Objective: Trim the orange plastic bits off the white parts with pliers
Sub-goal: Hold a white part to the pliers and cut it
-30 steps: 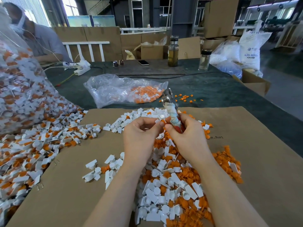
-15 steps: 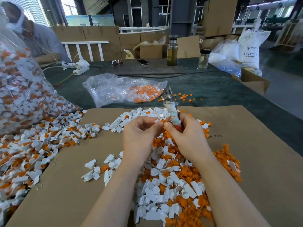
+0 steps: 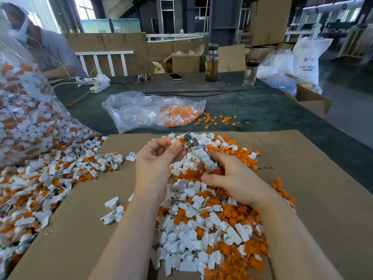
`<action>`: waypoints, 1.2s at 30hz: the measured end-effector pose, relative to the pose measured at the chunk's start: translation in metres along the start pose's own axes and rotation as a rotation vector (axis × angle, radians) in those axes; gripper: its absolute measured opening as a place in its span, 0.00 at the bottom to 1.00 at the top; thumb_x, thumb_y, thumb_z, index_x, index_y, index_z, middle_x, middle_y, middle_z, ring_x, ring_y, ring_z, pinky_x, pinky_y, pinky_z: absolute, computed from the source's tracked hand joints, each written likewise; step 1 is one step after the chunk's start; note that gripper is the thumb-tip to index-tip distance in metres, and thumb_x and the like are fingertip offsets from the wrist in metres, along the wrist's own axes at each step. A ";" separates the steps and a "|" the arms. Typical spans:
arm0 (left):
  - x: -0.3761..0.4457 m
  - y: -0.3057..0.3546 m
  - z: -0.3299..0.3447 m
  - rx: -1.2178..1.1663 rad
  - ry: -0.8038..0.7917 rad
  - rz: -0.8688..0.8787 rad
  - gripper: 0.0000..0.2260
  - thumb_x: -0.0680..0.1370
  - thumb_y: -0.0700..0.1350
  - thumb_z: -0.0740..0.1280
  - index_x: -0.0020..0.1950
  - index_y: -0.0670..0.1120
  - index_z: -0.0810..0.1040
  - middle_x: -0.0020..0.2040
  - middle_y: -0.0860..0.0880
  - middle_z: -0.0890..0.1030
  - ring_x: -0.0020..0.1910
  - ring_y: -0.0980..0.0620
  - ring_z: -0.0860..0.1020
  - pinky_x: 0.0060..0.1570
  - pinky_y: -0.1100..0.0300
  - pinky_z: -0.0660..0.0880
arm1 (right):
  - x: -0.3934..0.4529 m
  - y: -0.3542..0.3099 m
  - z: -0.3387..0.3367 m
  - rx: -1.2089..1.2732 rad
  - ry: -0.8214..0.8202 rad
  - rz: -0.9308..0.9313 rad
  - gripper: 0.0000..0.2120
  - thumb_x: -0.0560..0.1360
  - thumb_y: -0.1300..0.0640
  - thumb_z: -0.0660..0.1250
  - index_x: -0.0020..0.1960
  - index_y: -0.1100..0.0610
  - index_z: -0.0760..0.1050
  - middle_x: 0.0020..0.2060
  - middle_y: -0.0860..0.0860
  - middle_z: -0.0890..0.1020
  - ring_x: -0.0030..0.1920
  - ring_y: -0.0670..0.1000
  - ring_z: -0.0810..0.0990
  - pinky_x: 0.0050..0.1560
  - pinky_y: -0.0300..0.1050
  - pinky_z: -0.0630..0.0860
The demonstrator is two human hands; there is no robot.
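Holding orange bits [image 3: 177, 116], clear bag [image 3: 141, 112] lies beyond pliers [image 3: 198, 152].

Matt brown cardboard sheet [image 3: 302, 199] lies on a dull dark-green cloth-covered worktop [image 3: 272, 110], strewn with smooth white plastic parts [image 3: 187, 245] and orange plastic bits [image 3: 240, 265], beside shiny metal pliers [image 3: 191, 142] with cloth-wrapped handles and a glossy clear plastic bag [image 3: 137, 110].

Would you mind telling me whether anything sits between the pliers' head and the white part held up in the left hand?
Nothing visible does: the left hand pinches the white part right beside the pliers, gripped by the right hand.
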State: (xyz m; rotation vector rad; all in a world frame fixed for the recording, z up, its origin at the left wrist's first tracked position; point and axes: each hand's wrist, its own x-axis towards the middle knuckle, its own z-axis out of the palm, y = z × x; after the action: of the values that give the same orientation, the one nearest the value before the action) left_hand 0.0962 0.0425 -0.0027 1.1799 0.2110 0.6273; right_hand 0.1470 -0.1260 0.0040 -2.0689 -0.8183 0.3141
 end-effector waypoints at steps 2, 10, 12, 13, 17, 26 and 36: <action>0.001 -0.001 -0.002 0.018 -0.011 0.007 0.09 0.66 0.43 0.74 0.44 0.43 0.82 0.35 0.49 0.84 0.34 0.53 0.83 0.39 0.63 0.80 | 0.000 0.000 0.000 -0.011 -0.003 -0.004 0.18 0.75 0.53 0.70 0.63 0.51 0.72 0.50 0.40 0.78 0.52 0.43 0.77 0.57 0.45 0.75; 0.002 0.000 -0.005 0.032 -0.036 0.028 0.09 0.66 0.43 0.74 0.43 0.43 0.82 0.36 0.49 0.84 0.33 0.53 0.82 0.39 0.63 0.79 | 0.001 -0.002 0.005 -0.108 0.025 -0.064 0.06 0.75 0.57 0.68 0.52 0.51 0.77 0.38 0.44 0.78 0.36 0.42 0.76 0.37 0.44 0.73; 0.001 -0.001 -0.004 0.023 -0.030 0.024 0.09 0.66 0.43 0.74 0.44 0.42 0.82 0.35 0.50 0.84 0.33 0.54 0.82 0.38 0.63 0.79 | 0.002 -0.003 0.006 -0.138 0.027 -0.065 0.05 0.75 0.58 0.67 0.50 0.53 0.78 0.39 0.49 0.80 0.38 0.48 0.78 0.42 0.55 0.77; 0.001 -0.001 -0.004 0.019 -0.028 0.023 0.08 0.67 0.42 0.74 0.44 0.42 0.82 0.35 0.50 0.83 0.33 0.54 0.82 0.38 0.63 0.79 | 0.002 -0.004 0.006 -0.147 0.029 -0.064 0.05 0.75 0.59 0.66 0.50 0.54 0.78 0.41 0.51 0.81 0.40 0.51 0.78 0.44 0.57 0.77; 0.001 -0.002 -0.003 0.007 -0.024 0.024 0.03 0.71 0.37 0.73 0.43 0.43 0.82 0.34 0.50 0.83 0.32 0.55 0.81 0.38 0.64 0.79 | 0.002 -0.004 0.007 -0.177 0.047 -0.068 0.05 0.74 0.61 0.64 0.48 0.55 0.77 0.40 0.51 0.81 0.40 0.52 0.78 0.44 0.59 0.77; 0.000 0.000 -0.002 -0.026 -0.011 -0.066 0.07 0.67 0.41 0.73 0.44 0.42 0.82 0.36 0.50 0.84 0.34 0.55 0.82 0.39 0.63 0.80 | 0.006 0.002 0.013 -0.189 0.098 -0.074 0.05 0.74 0.60 0.64 0.45 0.52 0.76 0.36 0.47 0.79 0.37 0.47 0.77 0.37 0.51 0.76; 0.022 0.016 -0.043 -0.513 0.489 -0.362 0.07 0.81 0.37 0.65 0.58 0.38 0.77 0.43 0.44 0.87 0.43 0.53 0.86 0.42 0.61 0.83 | 0.013 0.019 0.010 -0.440 0.404 0.092 0.09 0.77 0.49 0.65 0.40 0.45 0.66 0.33 0.42 0.73 0.33 0.43 0.73 0.28 0.38 0.63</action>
State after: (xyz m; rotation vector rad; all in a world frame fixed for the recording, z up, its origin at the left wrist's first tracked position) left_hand 0.0881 0.0929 -0.0010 0.4629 0.6231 0.5921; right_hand 0.1604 -0.1193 -0.0164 -2.4673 -0.5783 -0.2568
